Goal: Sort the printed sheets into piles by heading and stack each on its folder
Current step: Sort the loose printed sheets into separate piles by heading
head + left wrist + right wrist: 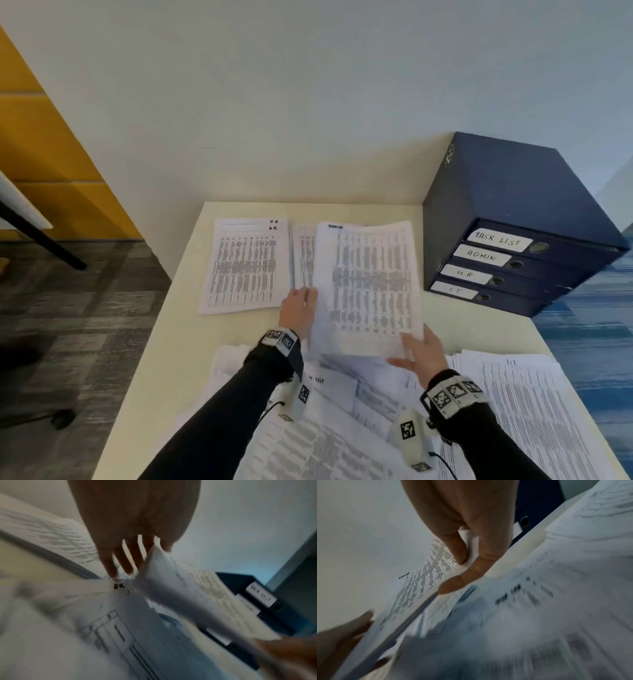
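Note:
A printed sheet (pixel 368 287) with dense columns of text hangs tilted above the table's middle. My right hand (pixel 419 353) pinches its near right corner between thumb and fingers (pixel 458 550). My left hand (pixel 299 308) holds its left edge, which runs between the thumb and the straight fingers (pixel 126 561). Under it lies a pile (pixel 303 260), mostly hidden. To the left lies a pile marked H.R (pixel 245 265). Several dark blue folders (pixel 513 222) are stacked at the right, labelled TASK LIST, ADMIN, H.R and I.T.
A loose heap of unsorted sheets (pixel 342 418) covers the near part of the cream table (pixel 178 325). Another thick stack (pixel 524 411) lies at the near right. A white wall runs behind the table; the floor drops off on the left.

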Tool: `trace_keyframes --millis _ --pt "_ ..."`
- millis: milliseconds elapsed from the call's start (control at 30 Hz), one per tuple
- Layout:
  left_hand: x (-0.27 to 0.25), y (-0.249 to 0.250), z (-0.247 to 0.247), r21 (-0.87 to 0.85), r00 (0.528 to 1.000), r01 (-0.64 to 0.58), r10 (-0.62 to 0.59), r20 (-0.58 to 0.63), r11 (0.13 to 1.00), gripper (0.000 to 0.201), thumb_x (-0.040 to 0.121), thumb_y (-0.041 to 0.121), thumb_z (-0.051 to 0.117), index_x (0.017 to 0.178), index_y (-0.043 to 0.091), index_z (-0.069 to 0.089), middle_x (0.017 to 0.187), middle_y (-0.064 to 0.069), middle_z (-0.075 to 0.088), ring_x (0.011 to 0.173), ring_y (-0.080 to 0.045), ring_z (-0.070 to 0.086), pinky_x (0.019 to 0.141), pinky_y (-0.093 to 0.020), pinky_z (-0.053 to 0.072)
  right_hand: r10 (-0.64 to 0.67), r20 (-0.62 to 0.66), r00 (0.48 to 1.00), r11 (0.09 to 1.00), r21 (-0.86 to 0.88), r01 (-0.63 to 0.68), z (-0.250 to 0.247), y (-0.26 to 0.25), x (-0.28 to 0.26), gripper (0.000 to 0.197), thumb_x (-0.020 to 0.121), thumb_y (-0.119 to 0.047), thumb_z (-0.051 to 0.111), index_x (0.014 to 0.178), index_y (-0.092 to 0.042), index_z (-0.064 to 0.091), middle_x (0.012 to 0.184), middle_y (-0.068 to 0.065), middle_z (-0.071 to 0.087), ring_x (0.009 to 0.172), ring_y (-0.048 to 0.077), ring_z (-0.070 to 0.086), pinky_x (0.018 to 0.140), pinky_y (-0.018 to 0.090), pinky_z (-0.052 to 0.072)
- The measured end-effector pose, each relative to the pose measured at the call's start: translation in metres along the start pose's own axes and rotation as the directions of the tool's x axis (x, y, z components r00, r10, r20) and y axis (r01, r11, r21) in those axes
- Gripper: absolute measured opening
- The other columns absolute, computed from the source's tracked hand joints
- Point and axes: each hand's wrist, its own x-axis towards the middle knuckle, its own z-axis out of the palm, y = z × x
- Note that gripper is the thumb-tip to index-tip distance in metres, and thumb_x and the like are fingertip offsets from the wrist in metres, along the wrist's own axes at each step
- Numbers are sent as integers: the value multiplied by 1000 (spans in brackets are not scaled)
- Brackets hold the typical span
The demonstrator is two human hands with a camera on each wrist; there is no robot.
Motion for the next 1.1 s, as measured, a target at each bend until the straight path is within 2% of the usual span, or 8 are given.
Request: trace_keyframes --millis 100,167,267,600,733,867,967,1100 --pt "48 0 10 341 999 33 -41 14 939 42 101 29 33 141 20 37 150 -7 30 141 -32 23 112 -51 18 26 -70 997 999 -20 -27 -23 -18 33 29 94 1 47 121 -10 51 114 13 56 94 29 57 65 40 57" --pt "68 -3 17 477 989 63 -119 88 877 54 99 42 35 150 31 21 159 -3 7 146 -33 3 111 -63 2 60 -68 996 995 -76 -65 -36 -24 55 30 93 6 47 119 -6 52 114 14 58 91 28 58 73 42 56" --pt "89 -18 29 559 962 62 -199 189 827 63 95 55 34 150 40 7 160 0 -7 145 -35 -8 107 -70 -4 115 -44 992 990 -79 -118 -42 -28 78 27 91 10 48 114 -4 52 99 12 60 84 23 58 52 30 57" --pt "88 -66 6 596 949 64 -233 211 801 71 90 62 40 148 45 2 159 4 -10 145 -34 -8 108 -70 4 195 -15 981 978 -70 -195 -25 -35 139 28 91 9 45 112 -8 52 96 8 57 82 19 52 52 34 49" --pt "82 -82 -10 646 949 63 -246 198 761 72 88 67 36 146 48 -3 158 7 -14 145 -33 -11 108 -69 5 167 -74 983 956 -233 -180 -22 -32 156 27 90 11 47 112 -5 46 109 13 49 95 27 49 51 32 55" --pt "76 -88 -22 647 948 27 -225 225 762 71 89 67 32 146 47 -6 157 8 -17 144 -34 -13 108 -69 5 135 -158 978 899 -396 -188 -28 -21 170 39 94 3 42 133 4 41 112 20 50 90 30 52 69 40 55" --pt "76 -94 -23 680 948 10 -223 227 734 71 87 73 23 145 48 -8 157 9 -17 144 -34 -11 108 -69 8 96 -192 977 882 -438 -173 -30 -18 179 40 91 3 48 130 3 42 125 23 53 88 30 55 65 35 55" --pt "75 -90 -25 648 942 47 -249 224 760 111 47 95 -8 147 47 2 159 7 -9 146 -32 -8 109 -67 5 97 -330 939 916 -340 -214 -27 -17 174 43 85 2 55 126 -3 44 122 12 54 96 33 55 59 35 53"
